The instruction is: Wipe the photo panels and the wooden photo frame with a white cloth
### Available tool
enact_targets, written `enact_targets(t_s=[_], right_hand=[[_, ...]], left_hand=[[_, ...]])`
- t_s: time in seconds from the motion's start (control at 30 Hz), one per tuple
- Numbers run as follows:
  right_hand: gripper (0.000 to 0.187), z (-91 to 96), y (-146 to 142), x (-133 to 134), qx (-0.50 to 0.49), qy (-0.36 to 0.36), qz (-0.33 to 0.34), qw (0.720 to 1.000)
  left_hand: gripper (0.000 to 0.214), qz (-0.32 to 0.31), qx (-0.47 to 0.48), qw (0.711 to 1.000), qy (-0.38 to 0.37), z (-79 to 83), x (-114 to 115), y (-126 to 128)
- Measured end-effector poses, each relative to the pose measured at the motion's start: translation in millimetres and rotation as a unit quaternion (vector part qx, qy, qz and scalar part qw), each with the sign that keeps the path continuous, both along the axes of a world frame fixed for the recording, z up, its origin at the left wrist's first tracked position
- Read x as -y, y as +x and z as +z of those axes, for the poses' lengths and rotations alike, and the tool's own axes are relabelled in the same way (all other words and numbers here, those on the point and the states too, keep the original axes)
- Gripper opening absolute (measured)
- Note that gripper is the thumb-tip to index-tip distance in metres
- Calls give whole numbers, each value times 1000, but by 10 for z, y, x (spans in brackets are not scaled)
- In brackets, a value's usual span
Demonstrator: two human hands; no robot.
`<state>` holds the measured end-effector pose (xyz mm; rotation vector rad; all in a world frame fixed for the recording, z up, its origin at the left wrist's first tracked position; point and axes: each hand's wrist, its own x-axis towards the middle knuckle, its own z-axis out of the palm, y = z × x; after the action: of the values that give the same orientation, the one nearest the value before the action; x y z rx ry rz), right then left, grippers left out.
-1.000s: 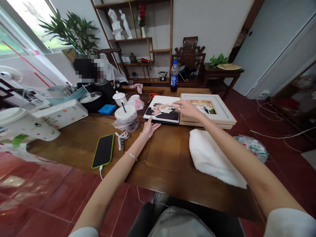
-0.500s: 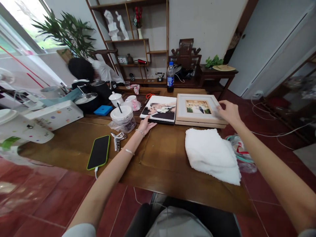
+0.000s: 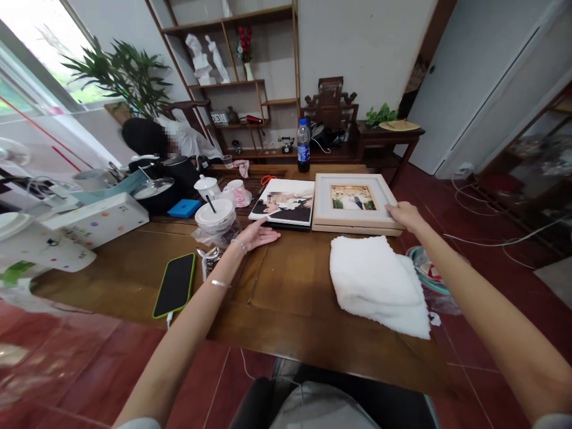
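My right hand (image 3: 404, 214) grips the near right corner of a white framed picture (image 3: 353, 200) lying flat on the wooden table (image 3: 286, 286), on top of a second frame. My left hand (image 3: 258, 233) lies open and flat on the table just in front of a photo album (image 3: 285, 202) that sits to the left of the frames. A folded white towel (image 3: 375, 283) lies on the table below my right hand.
A phone in a green case (image 3: 174, 285), a metal clip (image 3: 206, 260) and a lidded plastic cup (image 3: 217, 219) lie left of my left hand. Teaware, a pot and boxes crowd the far left. A bottle (image 3: 303, 145) stands behind. A person sits at the far left. A bag (image 3: 431, 280) lies on the floor, right.
My right hand went from the album's far right edge across the frame to its near right corner. My left hand slid back off the album onto the table.
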<state>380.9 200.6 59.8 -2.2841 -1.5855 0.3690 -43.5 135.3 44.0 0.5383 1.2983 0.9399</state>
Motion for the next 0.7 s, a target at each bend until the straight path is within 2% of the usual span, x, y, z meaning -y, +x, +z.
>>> enact_targets(t_s=[0.1,0.17,0.23,0.27,0.33,0.4,0.47,0.57,0.7], right_hand=[[45,3,-9,-7,2,2,3,1000],[45,9,-15,-5,3,3,5,1000],[46,13,-19,1,5,4,9,1000],[46,15,-19,6,7,5,12,1000],[47,17,-18,15,11,6,18,1000],[48,15,-13,19,15,7,24,1000],[48,10,-8,18,18,5,30,999],[48,2,-4,13,20,2,38,999],[48,0,-11,12,18,-3,41,999]], left_hand=[[41,-91,-102,991,1,62,156,155],[41,-130,-169,975,68,131,203,339],[40,-165,-227,947,157,214,178,519],[37,-177,-268,924,209,252,140,586],[30,-186,-358,856,322,299,32,645],[41,-165,-408,790,428,296,-89,605],[56,-173,-430,750,471,248,-199,506],[60,-240,-436,728,472,154,-316,365],[60,-241,-435,726,475,78,-395,319]])
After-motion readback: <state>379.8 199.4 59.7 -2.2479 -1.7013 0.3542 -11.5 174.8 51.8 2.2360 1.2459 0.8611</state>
